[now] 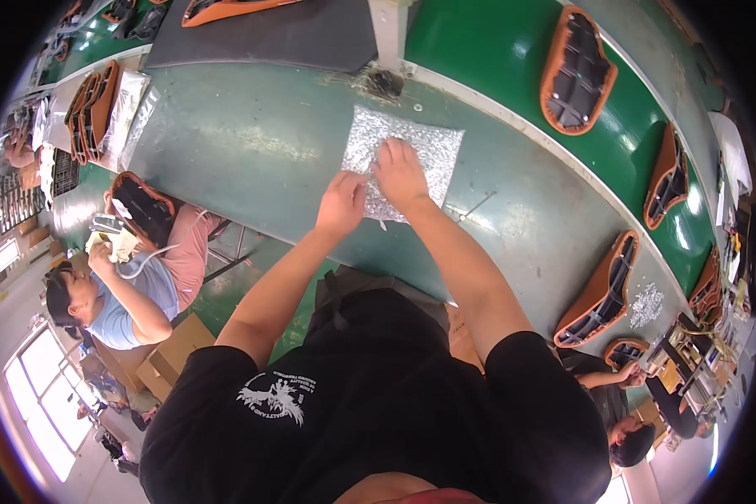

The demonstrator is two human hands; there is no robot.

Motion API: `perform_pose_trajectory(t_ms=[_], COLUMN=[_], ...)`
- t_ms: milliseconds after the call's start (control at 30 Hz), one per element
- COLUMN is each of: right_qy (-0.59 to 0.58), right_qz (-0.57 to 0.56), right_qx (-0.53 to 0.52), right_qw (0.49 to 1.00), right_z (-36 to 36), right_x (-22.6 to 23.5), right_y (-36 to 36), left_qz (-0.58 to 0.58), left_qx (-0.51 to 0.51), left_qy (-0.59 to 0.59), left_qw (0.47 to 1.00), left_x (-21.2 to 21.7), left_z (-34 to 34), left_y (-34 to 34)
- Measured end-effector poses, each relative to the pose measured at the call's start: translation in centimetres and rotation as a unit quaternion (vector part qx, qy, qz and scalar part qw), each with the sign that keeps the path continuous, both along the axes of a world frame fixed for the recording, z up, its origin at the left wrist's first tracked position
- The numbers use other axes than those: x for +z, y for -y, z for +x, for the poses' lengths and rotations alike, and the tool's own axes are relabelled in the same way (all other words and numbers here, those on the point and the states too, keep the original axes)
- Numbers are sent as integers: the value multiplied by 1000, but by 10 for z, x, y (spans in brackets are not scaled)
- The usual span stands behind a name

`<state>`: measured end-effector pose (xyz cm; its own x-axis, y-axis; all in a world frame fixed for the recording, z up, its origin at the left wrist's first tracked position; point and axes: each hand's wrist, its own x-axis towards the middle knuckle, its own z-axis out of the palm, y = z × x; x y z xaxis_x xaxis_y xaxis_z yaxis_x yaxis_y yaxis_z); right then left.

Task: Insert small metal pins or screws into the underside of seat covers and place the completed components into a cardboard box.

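A flat, roughly square silvery bag [437, 155] with a mottled, glittering surface lies on the green worktable in front of me; whether the glitter is the plastic or small pieces inside, I cannot tell. My left hand [342, 203] is closed at the bag's left edge, its fingertips pinching there. On the bag's middle rests my right hand [401, 174], fingers bent and gripping the plastic, thumb toward the left hand. The fingertips of both hands are partly hidden. A thin metal rod [479, 206] lies to the right of the bag.
Brown-rimmed seat-like shells stand on the table at right [601, 290] and on the green conveyor [578, 71]. Near them is a pile of small shiny bits [647, 306]. A dark mat [265, 34] covers the far left. Co-workers sit at left [134, 302] and lower right [626, 433].
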<state>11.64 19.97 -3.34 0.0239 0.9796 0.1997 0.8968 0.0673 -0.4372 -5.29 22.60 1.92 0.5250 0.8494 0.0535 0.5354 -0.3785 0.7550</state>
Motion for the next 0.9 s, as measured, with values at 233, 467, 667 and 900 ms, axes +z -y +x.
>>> perform_pose_trajectory(t_ms=[233, 467, 667, 900], right_qy=[17, -242, -409, 123], right_qz=[-89, -154, -113, 175], right_qx=[-31, -145, -199, -317], right_qw=[995, 947, 884, 924], right_z=[2, 17, 13, -18], right_x=[-1, 21, 54, 80], right_y=[2, -15, -9, 73], left_qz=[-140, -561, -763, -820], left_qx=[-29, 79, 141, -31], left_qy=[-37, 88, 227, 378], left_qw=[989, 819, 588, 429], left_x=[2, -17, 0, 40], left_z=[-29, 5, 38, 85], left_y=[7, -2, -19, 37])
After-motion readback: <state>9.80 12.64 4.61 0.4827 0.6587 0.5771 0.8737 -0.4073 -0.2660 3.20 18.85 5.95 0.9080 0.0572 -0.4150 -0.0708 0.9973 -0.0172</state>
